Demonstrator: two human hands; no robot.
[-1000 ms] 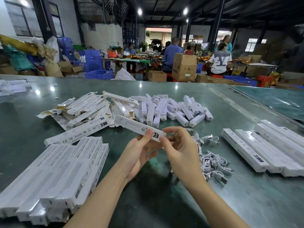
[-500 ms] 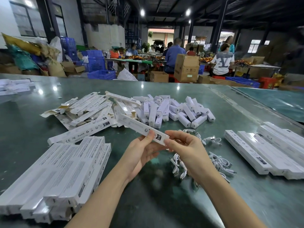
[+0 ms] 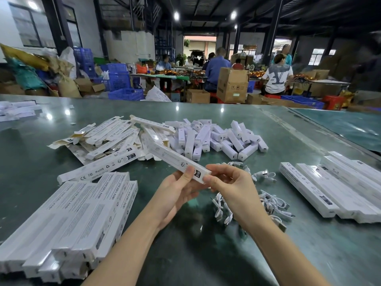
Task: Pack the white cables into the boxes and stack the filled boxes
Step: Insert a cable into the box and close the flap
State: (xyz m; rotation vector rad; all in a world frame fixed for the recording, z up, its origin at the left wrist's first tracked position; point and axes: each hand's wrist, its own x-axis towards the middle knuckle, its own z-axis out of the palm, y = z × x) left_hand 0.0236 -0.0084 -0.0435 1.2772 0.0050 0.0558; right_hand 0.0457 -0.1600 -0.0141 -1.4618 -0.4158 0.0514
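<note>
Head view. Closing up one long white box (image 3: 175,159), judging by the grip at its near end; cable presumably already inside, though not showing. Next move likely calling for pressing the end flap fully home, then laying the box on one of the stacks.

Left hand (image 3: 177,193) gripping the box from below near its end, thumb lying on the top face, fingers curled round it. Right hand (image 3: 228,182) pinching the very end of the box, fingers (image 3: 208,179) narrowly closed on the flap edge. Box held above the table (image 3: 206,254), tilting away toward 11 o'clock.

Loose white cables (image 3: 266,199) lying on the table at 3 o'clock of the hands, partly hidden under the right wrist. Stack of boxes (image 3: 82,219) sitting at 8 o'clock, another row of boxes (image 3: 334,186) at 3 o'clock, farther out; whether either is filled, impossible to tell. Flat unfolded cartons (image 3: 103,139) piled at 11 o'clock, small white blocks (image 3: 216,137) heaped at 12 o'clock, just beyond the held box.
</note>
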